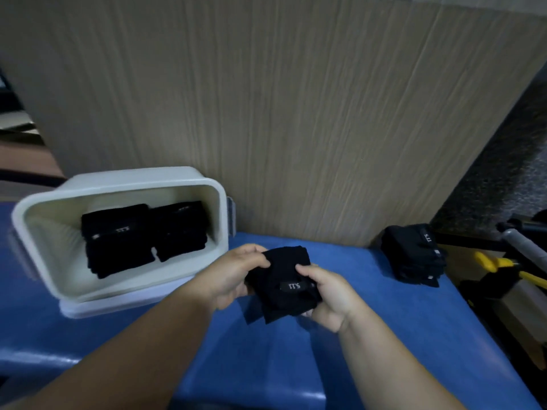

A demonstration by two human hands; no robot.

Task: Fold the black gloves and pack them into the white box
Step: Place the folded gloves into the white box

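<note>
Holding folded black glove (pixel 281 284) in both hands, label upside down

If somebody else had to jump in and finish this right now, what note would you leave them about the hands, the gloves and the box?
Left hand: grips the glove at its left edge.
Right hand: grips the same glove on its right side. The glove is held over the table, partly folded.
Box: on the left, open, with a left stack and a right stack of folded gloves inside.
Pile: more black gloves at the table's far right.
Done: two stacks packed.
Left: finish folding this glove, put it in the box, then likely work through the pile.
</note>
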